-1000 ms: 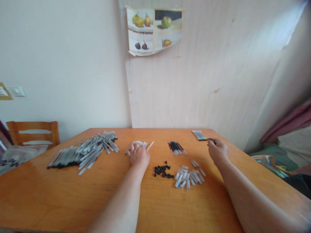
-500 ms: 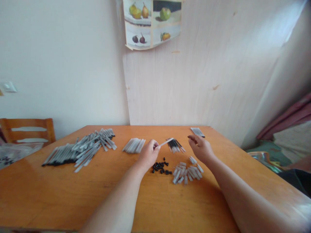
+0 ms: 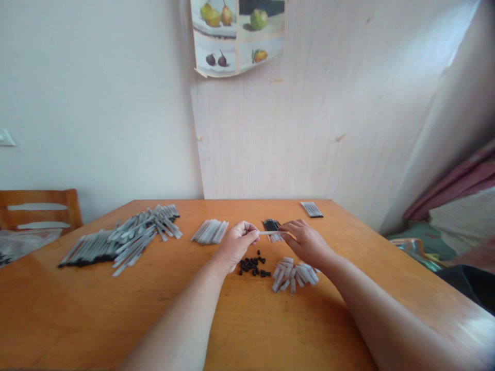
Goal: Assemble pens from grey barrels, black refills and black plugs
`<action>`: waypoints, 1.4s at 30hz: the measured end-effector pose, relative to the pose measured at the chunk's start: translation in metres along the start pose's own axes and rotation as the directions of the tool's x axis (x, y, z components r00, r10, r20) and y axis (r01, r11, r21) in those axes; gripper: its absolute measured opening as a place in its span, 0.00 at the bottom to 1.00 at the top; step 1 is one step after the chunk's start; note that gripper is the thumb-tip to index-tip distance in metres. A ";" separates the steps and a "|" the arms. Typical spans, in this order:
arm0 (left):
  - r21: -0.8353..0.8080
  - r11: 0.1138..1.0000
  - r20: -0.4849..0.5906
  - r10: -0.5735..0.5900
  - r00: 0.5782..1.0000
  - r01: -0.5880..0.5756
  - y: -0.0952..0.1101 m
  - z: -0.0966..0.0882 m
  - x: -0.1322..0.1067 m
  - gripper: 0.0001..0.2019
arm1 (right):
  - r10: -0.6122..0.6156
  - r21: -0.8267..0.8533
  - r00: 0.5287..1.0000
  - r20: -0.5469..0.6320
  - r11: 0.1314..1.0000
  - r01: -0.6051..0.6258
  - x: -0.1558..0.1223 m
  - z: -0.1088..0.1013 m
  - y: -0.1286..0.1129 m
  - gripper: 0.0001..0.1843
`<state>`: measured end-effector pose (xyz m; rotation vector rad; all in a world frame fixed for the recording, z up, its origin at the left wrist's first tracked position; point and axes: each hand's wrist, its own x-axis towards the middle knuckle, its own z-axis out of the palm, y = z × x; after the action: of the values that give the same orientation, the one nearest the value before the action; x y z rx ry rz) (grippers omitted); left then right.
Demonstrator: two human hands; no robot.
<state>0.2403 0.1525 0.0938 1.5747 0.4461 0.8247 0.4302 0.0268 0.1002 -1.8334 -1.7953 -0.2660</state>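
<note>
My left hand [image 3: 240,242] pinches one end of a slim translucent white tube [image 3: 268,233], which lies level above the table. At the tube's other end, my right hand [image 3: 303,238] has its thumb and fingertips closed around it. Behind the tube is a small bunch of thin black sticks with pale ends [image 3: 271,225], partly hidden by the right hand. Small black plugs [image 3: 251,264] lie scattered below the hands. Beside them is a heap of short translucent caps [image 3: 294,275]. A row of similar white tubes [image 3: 210,231] rests left of my left hand.
Many tubes with black ends [image 3: 127,237] are piled on the left of the wooden table [image 3: 162,319]. A small row of black-ended tubes [image 3: 311,209] lies at the back right. A wooden chair [image 3: 38,208] stands beyond the left edge.
My right hand has moved left and closed on the free end of the tube. The tube has turned from slanting upward to nearly level. The view has shifted slightly right.
</note>
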 end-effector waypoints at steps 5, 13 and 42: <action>-0.245 0.968 0.006 -0.053 0.999 0.052 0.000 0.000 0.001 0.15 | -0.007 0.054 1.000 0.022 0.999 0.006 0.000 0.004 -0.009 0.16; -0.224 0.973 -0.036 -0.058 0.998 0.049 -0.005 0.000 0.004 0.16 | 0.084 0.165 0.996 -0.012 0.983 -0.081 0.002 0.014 -0.003 0.15; -0.115 0.987 -0.266 -0.136 0.954 0.108 -0.001 -0.009 0.008 0.16 | 0.587 -0.333 0.804 0.101 0.781 -0.529 0.008 0.026 0.027 0.16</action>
<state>0.2391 0.1643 0.0952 1.3318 0.6845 0.9583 0.4512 0.0481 0.0759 -2.5946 -1.2767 -0.1165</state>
